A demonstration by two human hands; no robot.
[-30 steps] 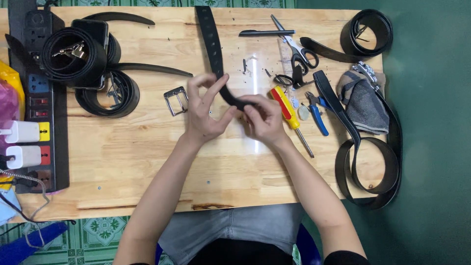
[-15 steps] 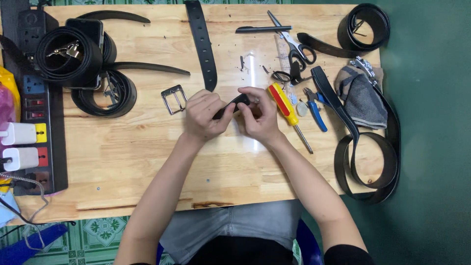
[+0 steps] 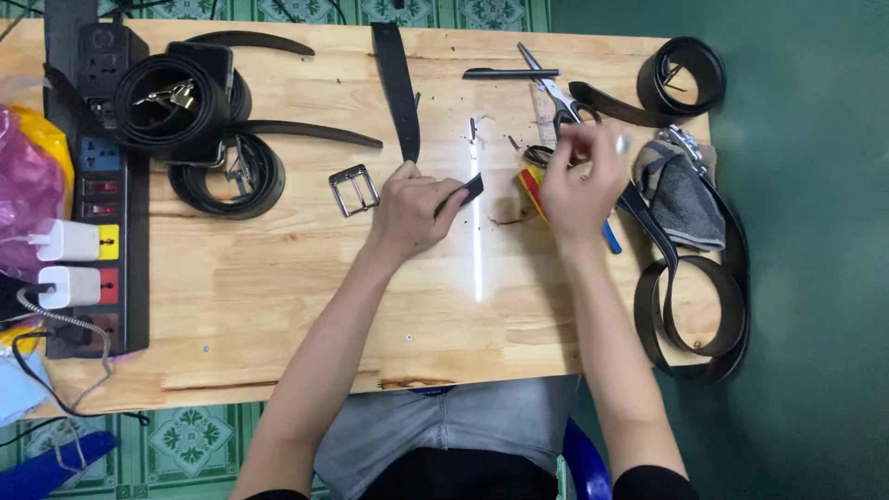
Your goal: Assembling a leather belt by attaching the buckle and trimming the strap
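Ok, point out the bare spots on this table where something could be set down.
Bare wood lies along the near table edge, between the power strip and the left hand, below the buckle. Crowded: coiled belts far left, and scissors, cloth around the right hand.

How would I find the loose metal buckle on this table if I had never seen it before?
Start at the wooden table and find the left hand near its middle, holding the end of a black belt strap. Just left of that hand lies the buckle, flat on the bare wood. It is a small silver rectangular frame, attached to no belt, unlike the buckles on the coiled black belts farther left.
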